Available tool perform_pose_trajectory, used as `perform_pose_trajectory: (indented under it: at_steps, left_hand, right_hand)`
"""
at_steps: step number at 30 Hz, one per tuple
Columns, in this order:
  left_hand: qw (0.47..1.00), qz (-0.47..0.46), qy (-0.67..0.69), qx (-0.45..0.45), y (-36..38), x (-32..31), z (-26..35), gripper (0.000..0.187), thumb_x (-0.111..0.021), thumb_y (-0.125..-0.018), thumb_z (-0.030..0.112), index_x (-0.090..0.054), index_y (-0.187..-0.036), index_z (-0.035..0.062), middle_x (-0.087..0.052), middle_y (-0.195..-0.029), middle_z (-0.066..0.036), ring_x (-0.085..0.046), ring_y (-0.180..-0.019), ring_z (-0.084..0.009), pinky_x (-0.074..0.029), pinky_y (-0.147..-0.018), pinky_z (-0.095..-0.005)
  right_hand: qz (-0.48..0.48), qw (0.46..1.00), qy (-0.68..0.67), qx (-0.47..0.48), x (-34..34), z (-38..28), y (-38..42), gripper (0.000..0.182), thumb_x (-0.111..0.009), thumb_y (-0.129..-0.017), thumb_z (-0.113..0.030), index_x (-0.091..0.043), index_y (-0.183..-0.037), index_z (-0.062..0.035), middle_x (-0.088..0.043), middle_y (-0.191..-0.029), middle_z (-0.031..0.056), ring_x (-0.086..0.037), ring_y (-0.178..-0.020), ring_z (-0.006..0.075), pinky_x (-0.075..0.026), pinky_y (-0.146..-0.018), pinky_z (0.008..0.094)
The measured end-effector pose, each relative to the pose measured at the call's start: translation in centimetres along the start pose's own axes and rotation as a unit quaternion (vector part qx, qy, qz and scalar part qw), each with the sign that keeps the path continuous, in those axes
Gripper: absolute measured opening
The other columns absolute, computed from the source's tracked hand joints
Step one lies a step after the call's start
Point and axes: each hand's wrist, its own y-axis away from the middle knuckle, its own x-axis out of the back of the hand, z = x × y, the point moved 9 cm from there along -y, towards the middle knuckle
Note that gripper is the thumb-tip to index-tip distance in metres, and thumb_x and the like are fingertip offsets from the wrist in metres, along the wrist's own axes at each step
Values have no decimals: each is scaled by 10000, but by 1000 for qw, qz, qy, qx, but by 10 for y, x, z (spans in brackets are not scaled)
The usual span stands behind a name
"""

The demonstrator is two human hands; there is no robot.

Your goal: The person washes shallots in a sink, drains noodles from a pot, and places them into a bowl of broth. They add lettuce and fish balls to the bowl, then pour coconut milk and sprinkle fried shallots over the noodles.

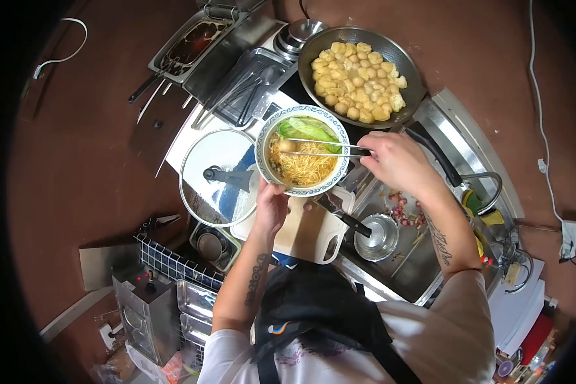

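Note:
My left hand (271,208) is closed on the near-left rim of a white bowl (307,190) with a blue wave pattern, raised over the counter. In the bowl lie noodles (310,169) in broth, a green lettuce leaf (308,130) and a round pale ball (286,146). Metal tongs (320,154) reach in from the right, gripped near the black end by my closed right hand (393,157). The tong tips are at the ball, one on its upper side, one on its lower side. Below the bowl is a pale cutting board (294,237).
A large pan (406,64) of pale balls and yellowish chunks stands beyond the bowl. To the left lies a glass lid (195,182). A black-handled tool (354,224) extends from the board toward a clear bowl (377,238) in the sink (422,275). A fryer (201,41) stands far left.

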Motion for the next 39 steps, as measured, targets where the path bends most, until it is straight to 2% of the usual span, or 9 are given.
perform_pose_trajectory:
  at_steps: [2,6,12,18,22,24,28,34,39]
  left_hand:
    - [1000,-8,1,-15,-1,-3,3,679,-556,-819,132,-368,-1468,66,-483,-1424,-108,-470,-1325,-258,-362,-1126,-434]
    - [1000,-1,2,-10,-1,-5,4,687,-556,-815,129,-364,-1471,63,-477,-1431,-110,-464,-1333,-260,-351,-1138,-436]
    - [1000,-3,0,-11,-4,-6,3,714,-564,-806,144,-350,-1483,67,-460,-1447,-119,-462,-1334,-266,-353,-1138,-438]
    - [1000,18,-1,-8,-3,-2,3,742,-556,-791,147,-332,-1493,60,-444,-1461,-126,-429,-1362,-284,-313,-1162,-456]
    - [1000,-1,-5,-10,-3,-8,6,747,-556,-786,146,-330,-1493,52,-435,-1474,-130,-407,-1383,-281,-294,-1170,-457]
    - [1000,3,-7,-9,-4,-7,5,744,-553,-786,149,-330,-1490,60,-441,-1461,-128,-413,-1370,-286,-302,-1160,-458]
    - [1000,5,-8,-9,-5,-1,1,734,-549,-792,153,-328,-1487,73,-447,-1444,-120,-420,-1351,-290,-315,-1145,-452]
    - [1000,9,2,8,-2,-1,2,717,-547,-805,159,-333,-1485,87,-444,-1444,-114,-413,-1347,-287,-328,-1133,-442]
    - [1000,0,3,-7,-4,2,3,707,-549,-810,141,-346,-1486,88,-440,-1465,-108,-420,-1359,-261,-330,-1141,-437]
  right_hand:
    - [1,1000,-13,11,-3,4,-1,242,-707,-844,-161,-702,-1040,-20,-708,-955,147,-697,-874,306,-543,-801,412]
    - [53,992,-32,-114,44,69,-9,296,-679,-874,-210,-711,-1117,-44,-730,-970,188,-702,-942,350,-554,-873,435]
    - [48,967,158,-194,49,147,-39,296,-670,-869,-196,-714,-1117,-41,-720,-1041,196,-683,-1006,370,-538,-897,456]
    - [58,978,100,-176,69,103,-14,277,-672,-867,-183,-713,-1100,-37,-717,-1022,195,-688,-987,358,-538,-865,455]
    - [16,994,-84,-66,44,32,10,259,-707,-843,-138,-696,-1067,-9,-700,-961,160,-690,-817,284,-542,-746,396]
    - [4,999,-52,1,24,7,13,250,-717,-835,-118,-694,-1058,-7,-696,-960,144,-691,-817,278,-545,-738,393]
    - [-24,1000,-10,17,-5,-12,10,243,-698,-864,-176,-691,-1074,-53,-695,-1014,113,-683,-935,320,-544,-822,432]
    - [32,997,-50,-39,39,19,11,245,-687,-871,-185,-697,-1073,-46,-707,-1012,128,-694,-902,335,-555,-804,436]
    - [-11,977,142,-157,60,79,-6,255,-682,-858,-171,-700,-1067,-28,-707,-1043,163,-669,-1014,346,-525,-921,452]
